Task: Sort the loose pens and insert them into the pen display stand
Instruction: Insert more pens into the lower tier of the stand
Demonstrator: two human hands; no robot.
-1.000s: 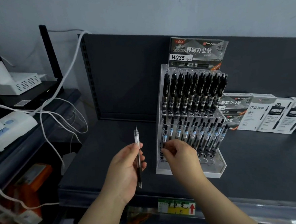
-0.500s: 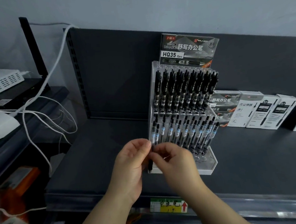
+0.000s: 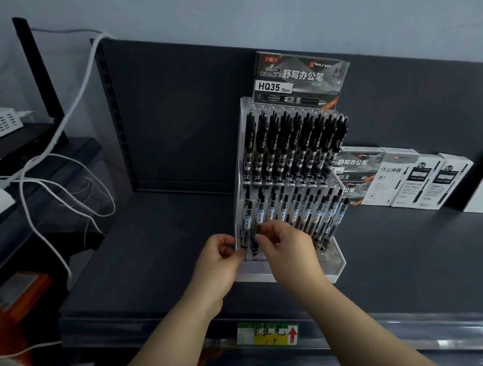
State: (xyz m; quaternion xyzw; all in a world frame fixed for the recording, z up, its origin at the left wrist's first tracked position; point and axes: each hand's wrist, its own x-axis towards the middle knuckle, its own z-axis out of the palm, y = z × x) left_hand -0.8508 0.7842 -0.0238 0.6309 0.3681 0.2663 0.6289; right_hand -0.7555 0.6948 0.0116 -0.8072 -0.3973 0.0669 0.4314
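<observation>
A second ago I hold the pen (image 3: 246, 231) upright in my left hand (image 3: 218, 263), well clear of the stand (image 3: 336, 264), out at its nine o'clock. Now the pen is in among the front row, at the stand's seven o'clock corner, and both hands have closed in on it.

My left thumb and forefinger (image 3: 238, 254) are curled tight and pinch the pen low down, at its dark tip end, right against the stand's left edge. My right hand (image 3: 289, 246) sits at three o'clock from the left. Its fingertips (image 3: 262, 235) pinch a barrel just above, the same pen as far as I can judge, though the neighbours stand so close that I am not sure.

I judge this pen is at its slot, in or nearly in. The hole itself is hidden behind my fingers, so I cannot say whether the tip has seated. What remains is to press it down until it stands level with the others in the row, then let go without knocking them.
</observation>
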